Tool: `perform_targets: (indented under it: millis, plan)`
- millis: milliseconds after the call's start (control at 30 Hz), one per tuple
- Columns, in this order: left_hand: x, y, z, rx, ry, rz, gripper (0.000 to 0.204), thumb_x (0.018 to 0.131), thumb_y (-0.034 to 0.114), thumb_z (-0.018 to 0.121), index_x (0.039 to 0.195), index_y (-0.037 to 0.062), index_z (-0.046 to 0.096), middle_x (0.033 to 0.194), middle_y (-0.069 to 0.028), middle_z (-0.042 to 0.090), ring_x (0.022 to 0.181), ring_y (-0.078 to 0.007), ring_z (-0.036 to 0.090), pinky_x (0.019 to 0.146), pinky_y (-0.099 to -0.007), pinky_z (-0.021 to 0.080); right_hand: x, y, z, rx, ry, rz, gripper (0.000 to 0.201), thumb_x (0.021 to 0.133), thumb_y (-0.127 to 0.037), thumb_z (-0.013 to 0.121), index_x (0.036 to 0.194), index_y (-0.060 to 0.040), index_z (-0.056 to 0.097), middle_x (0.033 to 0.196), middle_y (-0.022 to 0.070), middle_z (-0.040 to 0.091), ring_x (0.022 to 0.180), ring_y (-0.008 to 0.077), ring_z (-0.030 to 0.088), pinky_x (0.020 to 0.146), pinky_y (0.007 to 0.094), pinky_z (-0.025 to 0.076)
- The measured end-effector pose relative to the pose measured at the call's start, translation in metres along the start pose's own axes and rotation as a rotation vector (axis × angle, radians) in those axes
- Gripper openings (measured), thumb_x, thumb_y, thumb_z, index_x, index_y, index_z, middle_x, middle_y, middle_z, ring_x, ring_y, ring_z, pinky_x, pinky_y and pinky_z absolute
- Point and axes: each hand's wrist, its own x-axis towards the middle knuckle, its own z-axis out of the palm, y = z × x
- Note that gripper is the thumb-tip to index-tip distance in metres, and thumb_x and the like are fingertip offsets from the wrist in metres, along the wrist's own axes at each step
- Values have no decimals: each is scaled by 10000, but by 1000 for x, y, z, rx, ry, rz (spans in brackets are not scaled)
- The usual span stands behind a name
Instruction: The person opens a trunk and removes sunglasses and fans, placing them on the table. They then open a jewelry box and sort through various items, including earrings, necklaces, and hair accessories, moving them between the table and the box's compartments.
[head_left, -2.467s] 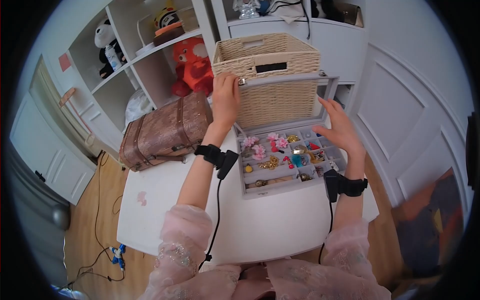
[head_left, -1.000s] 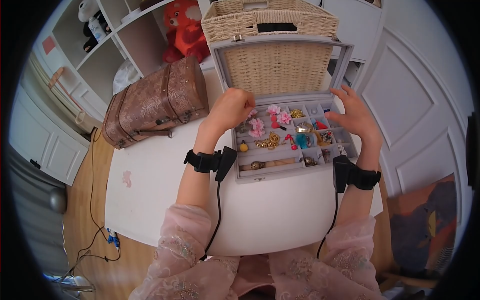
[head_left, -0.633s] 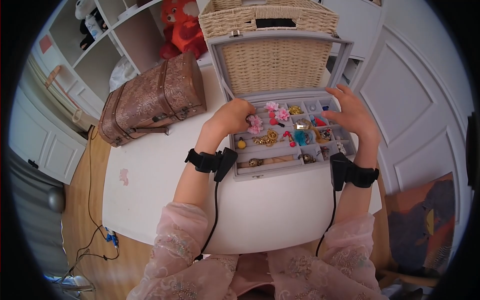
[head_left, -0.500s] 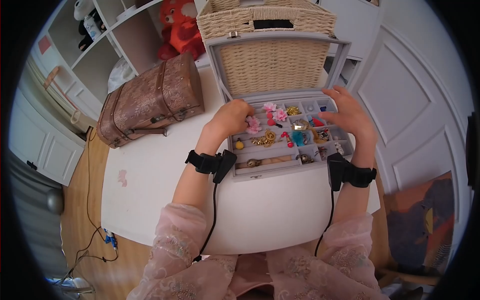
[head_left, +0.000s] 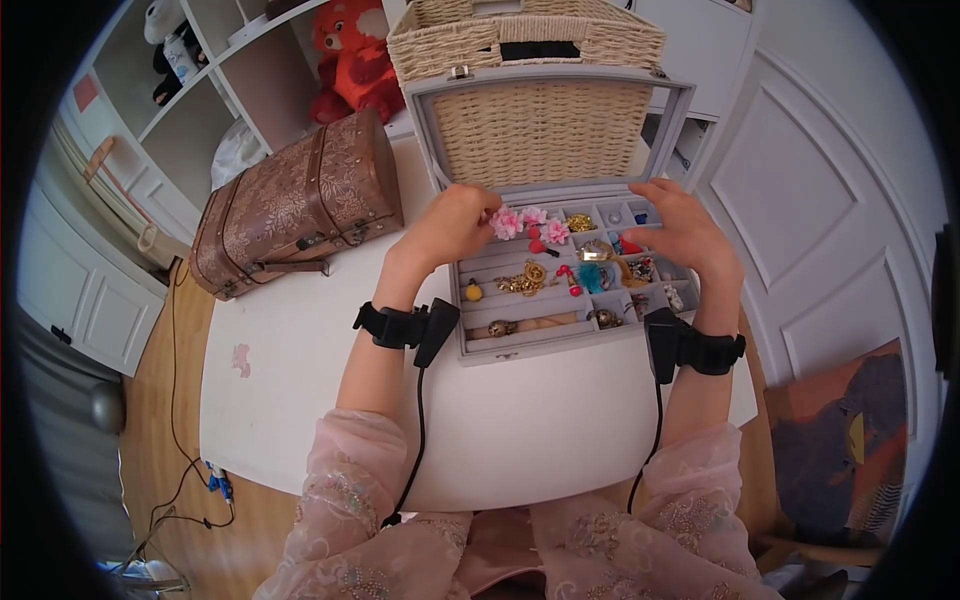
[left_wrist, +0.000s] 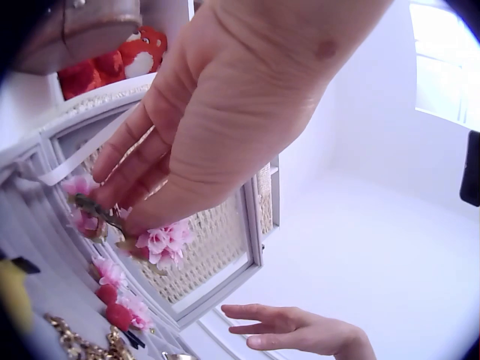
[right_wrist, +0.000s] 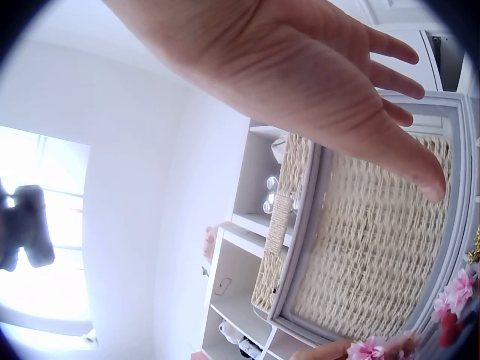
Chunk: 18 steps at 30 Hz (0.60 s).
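Your left hand (head_left: 450, 225) pinches a pink flower hair clip (head_left: 505, 222) over the open jewellery box (head_left: 520, 340); your right hand (head_left: 680, 235) hovers with nothing in it.

In the left wrist view your fingers (left_wrist: 142, 161) and thumb are curled together on the clip (left_wrist: 154, 244), gripping its metal bar with the pink blossom hanging below your fingertips. The clip is lifted clear of the tray, above the back left compartments, just beside two more pink flowers (head_left: 545, 225) lying in the box. Your right hand sits over the box's back right corner, fingers straight and slightly spread, palm down; I cannot tell whether it touches the rim. The box rests on the white surface (head_left: 300, 380), its lid (head_left: 545, 125) standing upright against a wicker basket (head_left: 525, 35).
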Motion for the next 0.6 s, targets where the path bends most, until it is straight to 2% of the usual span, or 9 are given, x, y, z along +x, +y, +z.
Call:
perform_targets:
  millis: [133, 233, 367, 500, 567, 600]
  plan:
    - [-4, 9, -19, -185, 43, 11, 219, 714, -16, 626, 926, -71, 615, 838, -186, 633, 766, -257, 650, 710, -322, 518, 1, 0, 1, -6, -10, 1, 576, 754, -240, 705, 1265, -60, 510, 1289, 114, 500, 1188, 268, 480, 992, 349, 399]
    - [-7, 5, -27, -289, 94, -4, 233, 703, 37, 650, 912, -60, 612, 812, -211, 629, 779, -276, 656, 690, -336, 507, 3, 2, 4, 6, -33, 3, 574, 757, -247, 705, 1265, -61, 512, 1292, 111, 501, 1186, 262, 481, 995, 346, 397]
    - [-13, 5, -40, -332, 113, -3, 241, 710, 48, 647, 916, -69, 602, 803, -201, 629, 755, -261, 651, 689, -330, 506, 3, 1, 4, 10, -48, 8, 575, 757, -253, 706, 1263, -59, 513, 1280, 116, 515, 1186, 260, 482, 998, 345, 394]
    - [-19, 6, -51, -336, 139, -70, 222, 727, 62, 642, 896, -74, 593, 757, -187, 618, 693, -223, 630, 664, -316, 501, 3, 4, 5, 27, -50, 9, 573, 758, -252, 705, 1262, -57, 515, 1268, 121, 525, 1185, 261, 482, 1000, 347, 392]
    - [-21, 3, -55, -331, 137, -104, 220, 728, 67, 644, 888, -74, 591, 741, -181, 615, 675, -209, 623, 655, -312, 499, 4, 5, 6, 64, -45, -24, 592, 742, -234, 713, 1260, -25, 513, 1261, 189, 526, 1177, 313, 491, 989, 376, 394]
    - [-22, 0, -56, -337, 165, -114, 222, 724, 74, 653, 878, -72, 592, 729, -173, 614, 666, -197, 620, 648, -309, 498, 4, 5, 6, 64, -44, -25, 592, 742, -234, 713, 1260, -25, 513, 1261, 189, 526, 1177, 313, 491, 989, 376, 394]
